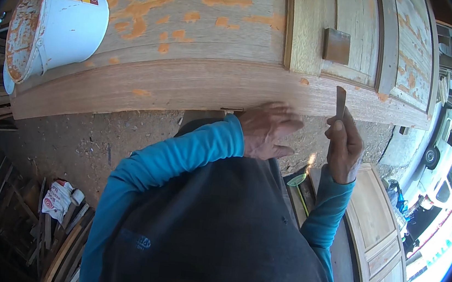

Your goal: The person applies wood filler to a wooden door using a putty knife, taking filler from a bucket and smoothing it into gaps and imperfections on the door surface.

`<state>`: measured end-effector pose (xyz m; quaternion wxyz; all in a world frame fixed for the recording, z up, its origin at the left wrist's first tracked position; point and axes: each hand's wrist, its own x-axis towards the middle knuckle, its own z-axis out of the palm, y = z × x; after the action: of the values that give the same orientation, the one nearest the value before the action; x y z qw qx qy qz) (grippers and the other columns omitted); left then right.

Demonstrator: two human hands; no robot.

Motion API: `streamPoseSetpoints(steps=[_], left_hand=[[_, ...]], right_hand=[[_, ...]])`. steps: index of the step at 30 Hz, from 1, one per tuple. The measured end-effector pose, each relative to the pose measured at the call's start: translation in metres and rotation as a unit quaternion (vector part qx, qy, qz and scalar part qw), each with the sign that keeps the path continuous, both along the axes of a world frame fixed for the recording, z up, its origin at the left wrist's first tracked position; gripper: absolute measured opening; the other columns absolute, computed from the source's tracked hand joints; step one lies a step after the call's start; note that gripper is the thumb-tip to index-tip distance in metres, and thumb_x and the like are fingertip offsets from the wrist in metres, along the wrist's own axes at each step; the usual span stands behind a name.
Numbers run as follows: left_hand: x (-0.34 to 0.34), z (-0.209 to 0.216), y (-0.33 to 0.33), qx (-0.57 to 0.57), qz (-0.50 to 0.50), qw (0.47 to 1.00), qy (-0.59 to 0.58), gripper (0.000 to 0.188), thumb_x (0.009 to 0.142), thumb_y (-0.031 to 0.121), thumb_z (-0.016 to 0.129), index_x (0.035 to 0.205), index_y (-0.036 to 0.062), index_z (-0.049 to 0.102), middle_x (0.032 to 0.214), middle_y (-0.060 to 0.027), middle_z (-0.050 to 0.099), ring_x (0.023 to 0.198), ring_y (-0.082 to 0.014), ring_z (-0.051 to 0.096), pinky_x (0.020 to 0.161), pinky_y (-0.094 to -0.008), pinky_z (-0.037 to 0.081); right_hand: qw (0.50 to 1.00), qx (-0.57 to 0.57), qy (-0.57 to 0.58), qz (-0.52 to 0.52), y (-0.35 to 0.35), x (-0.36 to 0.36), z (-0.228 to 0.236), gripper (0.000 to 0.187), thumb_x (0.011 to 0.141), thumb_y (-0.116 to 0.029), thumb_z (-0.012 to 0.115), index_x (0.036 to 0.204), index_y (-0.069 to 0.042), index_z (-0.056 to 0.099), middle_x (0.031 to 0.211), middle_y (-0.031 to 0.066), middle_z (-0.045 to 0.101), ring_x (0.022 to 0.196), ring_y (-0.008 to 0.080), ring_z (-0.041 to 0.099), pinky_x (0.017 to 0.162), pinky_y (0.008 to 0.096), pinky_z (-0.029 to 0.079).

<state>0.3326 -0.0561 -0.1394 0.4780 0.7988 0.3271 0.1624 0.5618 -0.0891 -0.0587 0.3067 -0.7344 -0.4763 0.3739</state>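
Observation:
My right hand (345, 148) pinches a narrow, flat, dark blade-like strip (341, 102) between thumb and fingers. The strip points up in front of the wooden panel's near edge; its exact kind is unclear. My left hand (272, 130) is at the same edge, slightly blurred, fingers stretched and thumb apart, with nothing seen in it. I cannot tell whether it touches the wood. The large wooden panel (188, 76) has orange filler patches spread over its face and a few on its near rail. On its raised section lies a small brown block (337, 46).
A white bucket (75, 29) smeared with orange filler lies on its side on the panel's left end. Wood offcuts (69, 245) and a white bag (57, 200) are at lower left. Another panelled door (380, 218) and a green-handled net (299, 184) are at right. Vehicles (450, 159) stand beyond.

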Motion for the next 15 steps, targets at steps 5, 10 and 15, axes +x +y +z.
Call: streamPoseSetpoints(steps=[5, 10, 15], left_hand=[[-0.025, -0.007, -0.01, 0.101, 0.153, 0.979, -0.095, 0.036, 0.088, 0.02, 0.078, 0.121, 0.0064, 0.073, 0.138, -0.0116, 0.06, 0.137, -0.037, 0.047, 0.109, -0.0517, 0.044], [-0.018, -0.001, 0.052, 0.176, 0.282, 0.938, 0.098, 0.03, 0.086, 0.015, 0.078, 0.115, 0.0091, 0.075, 0.118, -0.0084, 0.063, 0.117, -0.0331, 0.054, 0.099, -0.0482, 0.049], [-0.013, -0.008, 0.059, 0.173, 0.218, 0.956, 0.093, 0.026, 0.087, 0.01, 0.075, 0.113, 0.0085, 0.075, 0.114, -0.0089, 0.063, 0.111, -0.0323, 0.055, 0.097, -0.0476, 0.049]], right_hand=[[0.998, -0.057, -0.021, 0.034, 0.0, 0.004, 0.003, 0.046, 0.104, -0.026, 0.066, 0.144, -0.002, 0.064, 0.094, 0.0048, 0.067, 0.081, 0.0126, 0.06, 0.075, 0.0296, 0.052], [0.995, -0.047, -0.01, 0.083, 0.018, 0.009, -0.002, 0.043, 0.104, -0.019, 0.066, 0.143, -0.001, 0.064, 0.092, 0.0051, 0.066, 0.08, 0.0124, 0.06, 0.075, 0.0295, 0.051], [0.996, -0.056, -0.011, 0.072, 0.031, 0.02, -0.006, 0.042, 0.105, -0.019, 0.065, 0.142, -0.001, 0.065, 0.093, 0.0067, 0.067, 0.08, 0.0133, 0.062, 0.076, 0.0303, 0.053]])
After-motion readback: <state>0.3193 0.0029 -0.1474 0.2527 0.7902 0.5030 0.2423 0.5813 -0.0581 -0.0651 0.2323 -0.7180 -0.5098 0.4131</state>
